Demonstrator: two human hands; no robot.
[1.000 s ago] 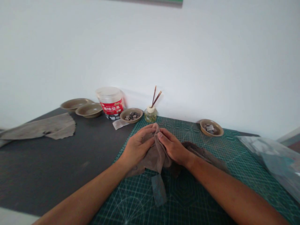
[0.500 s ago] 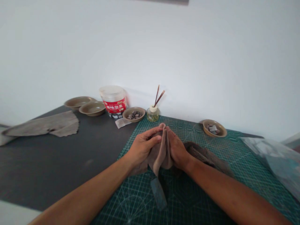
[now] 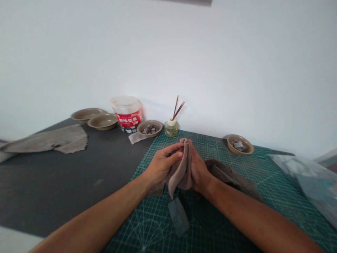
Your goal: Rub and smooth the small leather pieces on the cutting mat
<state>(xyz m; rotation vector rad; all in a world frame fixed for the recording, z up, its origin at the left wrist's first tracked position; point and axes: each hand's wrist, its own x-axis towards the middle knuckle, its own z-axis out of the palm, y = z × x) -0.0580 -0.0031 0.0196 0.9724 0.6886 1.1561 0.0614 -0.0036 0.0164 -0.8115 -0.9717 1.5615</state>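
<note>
Between my two hands a folded grey-brown cloth point(image 3: 181, 172) is held up above the green cutting mat point(image 3: 150, 225). My left hand point(image 3: 164, 161) pinches its upper edge from the left, thumb and fingers closed on it. From the right, my right hand point(image 3: 197, 165) presses its fingers against the cloth. Whatever the folds may wrap is hidden. Just below the cloth's hanging tip is a flat blue-grey rectangular block point(image 3: 179, 216). Behind my right wrist lies another crumpled brown cloth point(image 3: 234, 177).
Along the wall stand two brown bowls point(image 3: 102, 122), a red-labelled tub point(image 3: 127, 114), a bowl of small dark pieces point(image 3: 150, 129) and a reed diffuser point(image 3: 171, 127). Another bowl point(image 3: 240, 144) and a plastic bag point(image 3: 305, 175) are right. A grey cloth point(image 3: 63, 138) lies left.
The fold of cloth between my hands has shifted slightly, its lower tip swinging a little left. The block below shows a broader face. Both hands stay in about the same place.
</note>
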